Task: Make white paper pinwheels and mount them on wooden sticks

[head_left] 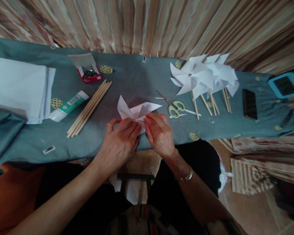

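A white paper pinwheel (pixel 137 111) lies at the table's front edge with its blades folded up, partly hidden by my fingers. My left hand (pixel 122 135) is closed on its near left side, fingers bent over the centre. On the right side, my right hand (pixel 159 130) pinches the paper between thumb and fingers. Scissors with green handles (pixel 174 108) lie just right of the pinwheel, beside thin paper strips (pixel 192 112). To the left rests a bundle of wooden sticks (pixel 90 108).
Several finished pinwheels on sticks (pixel 198 76) lie at the back right, near a black phone (pixel 250 104) and a blue-framed device (pixel 286 85). A red box of metal pins (pixel 90 73), a glue tube (pixel 69 106) and paper sheets (pixel 17 88) are on the left. Curtains (pixel 137 26) hang behind.
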Available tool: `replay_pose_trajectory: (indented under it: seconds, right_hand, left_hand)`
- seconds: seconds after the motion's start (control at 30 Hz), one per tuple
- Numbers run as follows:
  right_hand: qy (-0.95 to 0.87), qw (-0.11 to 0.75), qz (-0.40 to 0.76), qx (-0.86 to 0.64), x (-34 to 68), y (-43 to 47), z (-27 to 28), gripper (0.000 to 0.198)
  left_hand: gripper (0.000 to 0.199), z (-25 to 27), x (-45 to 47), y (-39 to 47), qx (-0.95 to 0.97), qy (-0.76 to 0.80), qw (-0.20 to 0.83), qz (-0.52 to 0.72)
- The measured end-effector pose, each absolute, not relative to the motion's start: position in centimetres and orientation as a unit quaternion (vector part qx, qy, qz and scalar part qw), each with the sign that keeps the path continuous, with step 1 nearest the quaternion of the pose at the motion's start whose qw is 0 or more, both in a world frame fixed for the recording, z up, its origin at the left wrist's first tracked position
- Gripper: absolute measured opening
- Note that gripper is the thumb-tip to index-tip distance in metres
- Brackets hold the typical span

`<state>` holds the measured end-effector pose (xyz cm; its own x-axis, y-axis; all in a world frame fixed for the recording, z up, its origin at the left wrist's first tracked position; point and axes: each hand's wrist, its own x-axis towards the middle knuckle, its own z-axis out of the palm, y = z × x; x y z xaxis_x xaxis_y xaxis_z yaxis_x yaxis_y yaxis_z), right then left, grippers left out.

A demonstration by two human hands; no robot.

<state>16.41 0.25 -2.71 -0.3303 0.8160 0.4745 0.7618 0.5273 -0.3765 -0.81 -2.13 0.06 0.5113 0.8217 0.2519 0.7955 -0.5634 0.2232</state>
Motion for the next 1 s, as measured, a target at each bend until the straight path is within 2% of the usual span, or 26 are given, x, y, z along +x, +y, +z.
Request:
replay_pose_trajectory:
  seconds: [0.6,0.87,1.0]
  right_hand:
    - [-0.835,0.281,0.035,-0.472,16.33,0.15,-2.96,0.025]
    - [-0.836,0.261,0.047,-0.480,16.45,0.21,-2.96,0.026]
    - [-0.835,0.260,0.055,-0.482,16.50,0.22,-2.90,0.026]
  left_hand:
    - [0.025,-0.09,-0.80,-2.18,0.865,0.469,0.059,0.169]
    - [0.021,-0.23,-0.83,-2.12,0.869,0.461,0.031,0.176]
    - [0.025,-0.26,-0.84,-2.16,0.868,0.462,0.041,0.176]
